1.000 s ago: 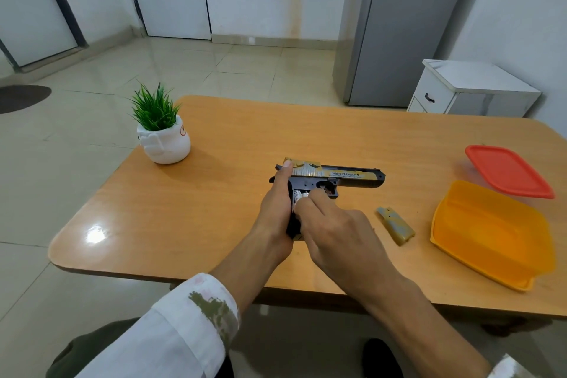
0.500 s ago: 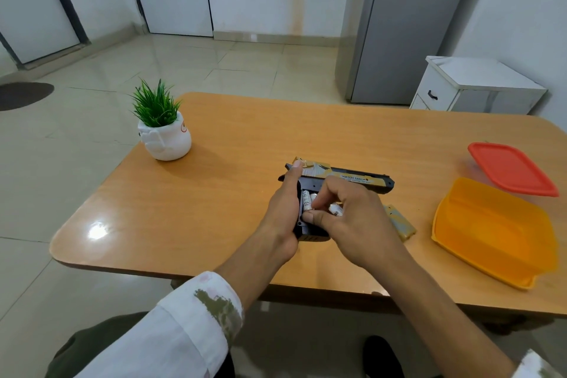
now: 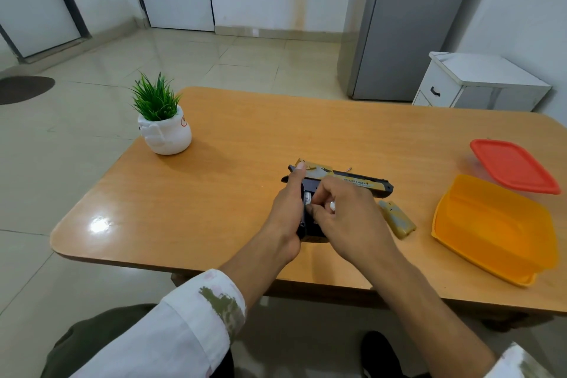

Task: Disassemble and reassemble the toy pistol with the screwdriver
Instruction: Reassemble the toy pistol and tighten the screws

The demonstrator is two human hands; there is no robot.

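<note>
Here the table (image 3: pixel 214 209) carries the toy pistol (image 3: pixel 356 182) flat on its side, long axis running left to right, muzzle toward my right, grip pointing back at me; both hands sit directly over the grip. My left hand (image 3: pixel 287 212) is closed around the grip's left edge, thumb up on the slide; my right hand (image 3: pixel 346 218) is curled, fingertips pinching a small white cell (image 3: pixel 332 205) at the open grip cavity; right is nearer the work. The loose grip cover (image 3: pixel 397 219) lies just right of it.
</note>
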